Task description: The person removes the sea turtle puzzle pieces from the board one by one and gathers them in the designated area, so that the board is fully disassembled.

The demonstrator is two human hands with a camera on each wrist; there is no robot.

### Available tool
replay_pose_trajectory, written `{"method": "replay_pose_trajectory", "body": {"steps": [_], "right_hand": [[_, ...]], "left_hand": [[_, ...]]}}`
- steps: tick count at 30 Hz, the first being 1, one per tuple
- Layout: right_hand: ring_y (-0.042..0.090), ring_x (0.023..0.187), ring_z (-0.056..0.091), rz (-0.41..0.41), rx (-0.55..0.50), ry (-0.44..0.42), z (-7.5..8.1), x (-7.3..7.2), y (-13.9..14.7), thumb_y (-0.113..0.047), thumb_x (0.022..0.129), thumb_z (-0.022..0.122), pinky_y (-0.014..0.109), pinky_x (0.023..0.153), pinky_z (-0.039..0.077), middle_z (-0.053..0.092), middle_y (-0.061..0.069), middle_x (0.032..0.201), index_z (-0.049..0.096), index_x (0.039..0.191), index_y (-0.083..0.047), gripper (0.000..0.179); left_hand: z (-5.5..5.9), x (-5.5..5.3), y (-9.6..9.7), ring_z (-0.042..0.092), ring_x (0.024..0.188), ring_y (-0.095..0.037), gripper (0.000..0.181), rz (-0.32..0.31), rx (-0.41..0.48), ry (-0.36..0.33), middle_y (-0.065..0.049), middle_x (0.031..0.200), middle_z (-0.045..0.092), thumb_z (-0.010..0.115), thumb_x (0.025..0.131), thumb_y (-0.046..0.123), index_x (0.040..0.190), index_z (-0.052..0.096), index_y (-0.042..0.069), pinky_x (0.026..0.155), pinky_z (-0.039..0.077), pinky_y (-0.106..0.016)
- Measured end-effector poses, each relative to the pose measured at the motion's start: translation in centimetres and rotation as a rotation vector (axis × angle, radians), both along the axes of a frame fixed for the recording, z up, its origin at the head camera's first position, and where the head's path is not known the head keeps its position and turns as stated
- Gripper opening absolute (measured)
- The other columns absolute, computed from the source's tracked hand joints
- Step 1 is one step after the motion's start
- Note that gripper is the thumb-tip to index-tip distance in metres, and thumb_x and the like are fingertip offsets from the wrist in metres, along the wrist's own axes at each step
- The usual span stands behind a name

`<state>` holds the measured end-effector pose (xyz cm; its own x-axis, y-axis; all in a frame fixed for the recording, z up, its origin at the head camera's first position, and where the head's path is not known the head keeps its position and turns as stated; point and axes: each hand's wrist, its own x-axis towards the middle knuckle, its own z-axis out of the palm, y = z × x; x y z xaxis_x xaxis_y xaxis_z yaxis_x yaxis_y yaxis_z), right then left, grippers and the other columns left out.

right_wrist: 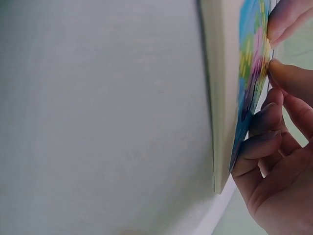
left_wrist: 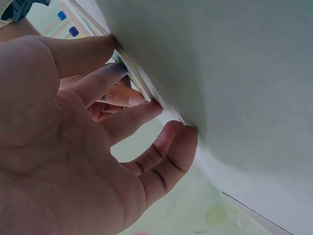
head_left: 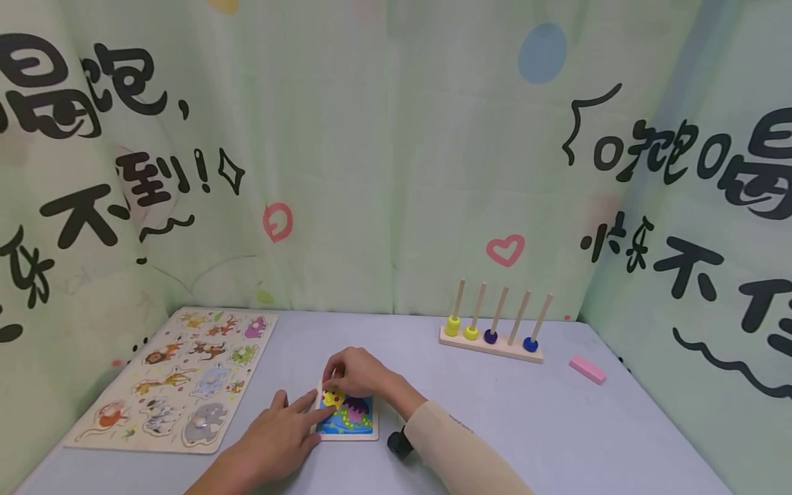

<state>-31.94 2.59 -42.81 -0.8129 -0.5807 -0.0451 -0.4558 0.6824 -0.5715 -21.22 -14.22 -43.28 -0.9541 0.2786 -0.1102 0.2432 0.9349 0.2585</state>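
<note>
A small wooden puzzle board (head_left: 376,427) with a bright picture of yellow and purple figures on blue lies on the table. My left hand (head_left: 275,433) lies along its left side, the index finger stretched over the picture and other fingertips at the edge. From above, my right hand (head_left: 359,375) reaches over the upper part of the board, thumb and curled fingers pinching at a yellow puzzle piece (head_left: 335,399). In the right wrist view, the thumb tip (right_wrist: 277,68) is right at the picture's surface; the fingers partly hide the piece.
A large animal puzzle board (head_left: 238,392) lies at the left. At the back right stands a wooden peg rack (head_left: 489,347) with yellow and blue beads, and a pink block (head_left: 588,369) lies right of it. Printed curtains (head_left: 396,172) surround the table.
</note>
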Motion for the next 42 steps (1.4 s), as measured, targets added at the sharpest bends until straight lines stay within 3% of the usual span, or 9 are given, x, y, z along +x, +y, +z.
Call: {"method": "replay_pose_trajectory", "body": {"steps": [14, 24, 42], "right_hand": [[0.006, 0.07, 0.053, -0.004, -0.024, -0.011, 0.0, 0.0, 0.2, -0.02, 0.098, 0.076, 0.021, 0.067, 0.043, 0.063, -0.007, 0.078, 0.077, 0.093, -0.019, 0.006], [0.006, 0.083, 0.056, -0.001, -0.06, -0.028, 0.0, -0.2, 0.5, -0.022, 0.099, 0.076, 0.024, 0.081, 0.048, 0.068, -0.01, 0.087, 0.076, 0.091, -0.021, 0.008], [0.007, 0.088, 0.06, -0.02, -0.092, -0.091, 0.4, -0.1, 1.0, -0.017, 0.098, 0.075, 0.024, 0.08, 0.049, 0.077, -0.007, 0.098, 0.084, 0.101, -0.02, 0.01]], "left_hand": [[-0.1, 0.0, -0.2, 0.047, 0.101, -0.03, 0.043, -0.003, 0.018, 0.002, -0.01, 0.159, 0.057, 0.076, 0.097, 0.031, 0.14, 0.071, 0.03, 0.081, 0.052, -0.049], [-0.1, -0.2, -0.2, 0.046, 0.102, -0.029, 0.044, 0.003, 0.017, -0.014, -0.009, 0.16, 0.056, 0.076, 0.097, 0.031, 0.14, 0.07, 0.031, 0.08, 0.051, -0.047], [-0.4, -0.2, -0.1, 0.047, 0.101, -0.029, 0.044, -0.009, 0.012, 0.005, -0.009, 0.16, 0.056, 0.076, 0.097, 0.032, 0.14, 0.069, 0.032, 0.08, 0.051, -0.048]]}}
